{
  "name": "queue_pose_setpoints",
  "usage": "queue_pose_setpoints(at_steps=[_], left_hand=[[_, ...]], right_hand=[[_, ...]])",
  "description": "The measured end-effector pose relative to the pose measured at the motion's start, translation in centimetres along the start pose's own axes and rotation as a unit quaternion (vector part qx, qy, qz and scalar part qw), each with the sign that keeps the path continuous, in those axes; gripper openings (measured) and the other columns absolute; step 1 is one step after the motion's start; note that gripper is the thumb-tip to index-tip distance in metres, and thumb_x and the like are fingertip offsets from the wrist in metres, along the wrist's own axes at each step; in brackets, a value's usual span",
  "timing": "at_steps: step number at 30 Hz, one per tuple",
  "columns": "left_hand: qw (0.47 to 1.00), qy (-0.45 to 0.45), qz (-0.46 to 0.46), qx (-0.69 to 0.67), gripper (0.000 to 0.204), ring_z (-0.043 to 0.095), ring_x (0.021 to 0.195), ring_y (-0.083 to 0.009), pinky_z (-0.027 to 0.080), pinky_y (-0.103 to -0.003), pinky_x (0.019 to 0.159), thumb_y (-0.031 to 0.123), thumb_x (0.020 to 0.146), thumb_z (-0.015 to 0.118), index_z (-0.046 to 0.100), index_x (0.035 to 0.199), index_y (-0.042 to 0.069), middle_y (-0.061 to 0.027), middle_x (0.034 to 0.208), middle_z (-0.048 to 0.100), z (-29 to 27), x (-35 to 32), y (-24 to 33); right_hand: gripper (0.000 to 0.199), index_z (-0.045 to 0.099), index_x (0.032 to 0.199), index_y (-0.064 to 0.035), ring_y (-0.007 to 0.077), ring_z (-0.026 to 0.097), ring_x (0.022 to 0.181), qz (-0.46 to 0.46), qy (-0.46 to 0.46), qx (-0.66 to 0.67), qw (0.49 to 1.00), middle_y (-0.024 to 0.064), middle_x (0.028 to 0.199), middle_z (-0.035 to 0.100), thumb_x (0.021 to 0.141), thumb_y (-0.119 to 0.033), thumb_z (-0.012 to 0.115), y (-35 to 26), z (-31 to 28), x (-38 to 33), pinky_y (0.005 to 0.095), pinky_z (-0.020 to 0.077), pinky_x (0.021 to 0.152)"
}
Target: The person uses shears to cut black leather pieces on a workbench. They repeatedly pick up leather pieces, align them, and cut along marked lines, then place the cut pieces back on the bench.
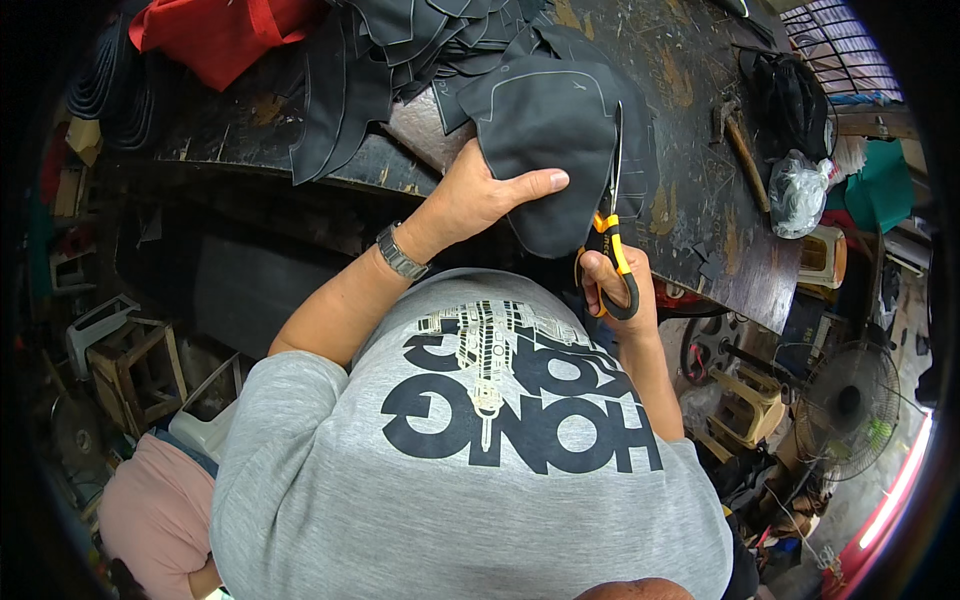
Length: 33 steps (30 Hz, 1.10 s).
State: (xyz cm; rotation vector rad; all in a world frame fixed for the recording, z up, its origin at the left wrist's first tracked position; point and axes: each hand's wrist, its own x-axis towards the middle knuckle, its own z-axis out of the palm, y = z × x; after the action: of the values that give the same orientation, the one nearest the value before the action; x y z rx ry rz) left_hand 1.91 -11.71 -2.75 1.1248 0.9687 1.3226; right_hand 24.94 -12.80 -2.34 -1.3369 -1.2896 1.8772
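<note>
Both hands were busy: the left hand [480, 195] gripped a dark cloth piece [548, 140] above the worn table [700, 190], while the right hand [622, 290] squeezed orange-handled scissors [610, 235] at its edge. More dark pieces [400, 50] lay piled behind. A hammer [742, 145] and clear bag [797, 192] sat right.

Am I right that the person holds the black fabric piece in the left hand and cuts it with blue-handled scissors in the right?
Not quite: the head view shows the scissors have orange and black handles. The left hand does hold the black fabric piece, the right hand cutting.
</note>
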Motion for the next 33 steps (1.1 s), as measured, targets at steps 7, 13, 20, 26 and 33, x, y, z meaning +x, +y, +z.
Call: queue_pose_setpoints(at_steps=[7, 13, 20, 26, 33], left_hand=[[0.963, 0.173, 0.203, -0.050, 0.057, 0.059, 0.111, -0.0163, 0.049, -0.030, 0.096, 0.007, 0.085, 0.071, 0.049, 0.137, 0.003, -0.0105, 0.117, 0.064, 1.3, 0.6, 0.2], [0.983, 0.038, 0.139, 0.114, 0.041, 0.058, 0.115, -0.0134, 0.047, -0.027, 0.098, 0.001, 0.085, 0.066, 0.061, 0.126, 0.004, -0.0087, 0.125, 0.064, -0.6, 0.0, 0.3], [0.984, 0.046, 0.126, 0.114, 0.044, 0.058, 0.114, -0.0156, 0.042, -0.029, 0.101, 0.001, 0.086, 0.064, 0.059, 0.129, 0.004, -0.0090, 0.127, 0.063, 0.4, -0.5, 0.2], [0.987, 0.016, 0.114, 0.109, 0.055, 0.053, 0.119, -0.0125, 0.041, -0.027, 0.102, -0.001, 0.086, 0.065, 0.049, 0.139, 0.002, -0.0090, 0.136, 0.055, -0.2, -0.6, 0.3], [0.994, 0.002, 0.094, 0.051, 0.056, 0.049, 0.125, -0.0138, 0.037, -0.027, 0.106, -0.003, 0.086, 0.064, 0.048, 0.139, 0.001, -0.0091, 0.141, 0.051, -0.6, -0.2, 0.6]], right_hand=[[0.029, 0.058, 0.073, -0.0040, 0.0075, 0.047, 0.040, 0.018, -0.019, 0.035, 0.999, 0.0003, 0.054, 0.051, 0.085, -0.025, 0.073, 0.7, 0.8, -0.2, 0.0207, 0.0375, 0.038], [0.035, 0.060, 0.077, -0.0025, 0.0132, 0.055, 0.049, 0.014, -0.037, 0.059, 0.997, 0.0061, 0.063, 0.057, 0.083, -0.035, 0.073, 0.5, 0.1, 0.0, 0.0240, 0.0439, 0.043], [0.042, 0.059, 0.078, -0.0028, 0.0110, 0.055, 0.051, -0.032, -0.014, 0.063, 0.997, 0.0032, 0.064, 0.056, 0.082, -0.041, 0.074, 0.4, 0.0, 0.4, 0.0232, 0.0440, 0.043], [0.033, 0.058, 0.073, -0.0042, 0.0081, 0.050, 0.045, -0.026, 0.015, 0.026, 0.999, 0.0010, 0.059, 0.053, 0.084, -0.031, 0.075, 0.6, 0.6, 0.0, 0.0208, 0.0389, 0.038], [0.032, 0.057, 0.070, -0.0054, 0.0050, 0.047, 0.043, -0.015, 0.027, -0.005, 1.000, -0.0015, 0.055, 0.050, 0.083, -0.027, 0.077, 0.4, 0.7, -0.4, 0.0196, 0.0351, 0.037]])
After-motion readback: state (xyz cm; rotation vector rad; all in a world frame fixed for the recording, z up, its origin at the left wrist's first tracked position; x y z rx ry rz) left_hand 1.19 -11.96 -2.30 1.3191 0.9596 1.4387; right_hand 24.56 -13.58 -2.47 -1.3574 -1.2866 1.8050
